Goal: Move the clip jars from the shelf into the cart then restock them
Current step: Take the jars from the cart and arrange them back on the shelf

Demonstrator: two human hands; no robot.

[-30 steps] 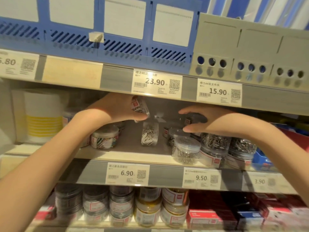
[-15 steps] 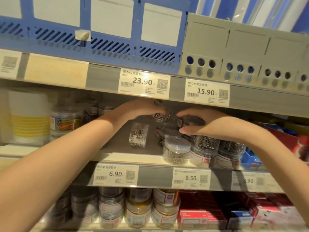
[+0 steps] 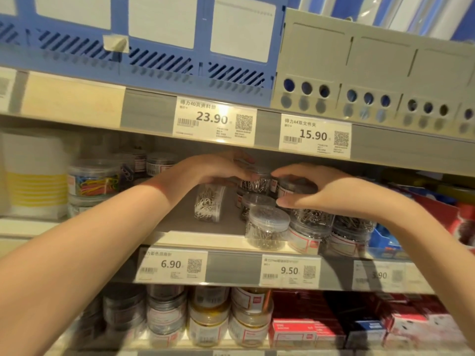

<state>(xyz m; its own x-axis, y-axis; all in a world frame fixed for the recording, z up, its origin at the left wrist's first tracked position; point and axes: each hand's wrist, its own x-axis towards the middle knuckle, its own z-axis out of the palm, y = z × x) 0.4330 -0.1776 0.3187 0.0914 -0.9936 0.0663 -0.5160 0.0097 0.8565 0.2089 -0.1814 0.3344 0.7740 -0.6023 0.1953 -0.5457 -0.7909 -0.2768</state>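
Observation:
Clear clip jars fill the middle shelf (image 3: 200,238). My left hand (image 3: 218,169) reaches deep in and closes over the lid of a jar of silver clips (image 3: 255,182) set on top of other jars. My right hand (image 3: 318,194) curls around a neighbouring top jar (image 3: 291,187) with a red and white label. Below them stand a front jar (image 3: 267,226) and two bigger jars (image 3: 309,228) of silver clips. A jar of white clips (image 3: 208,204) lies on its side mid-shelf. A jar of coloured clips (image 3: 93,179) stands at the left.
The shelf above hangs low, with price tags 23.90 (image 3: 214,120) and 15.90 (image 3: 314,136) on its edge. White and yellow cups (image 3: 33,176) stand far left. The lower shelf holds more jars (image 3: 208,317) and red boxes (image 3: 293,330). No cart is visible.
My left hand moved right with the jar it held, from the shelf's open middle to the stacked jars beside my right hand. The view shifted left a little.

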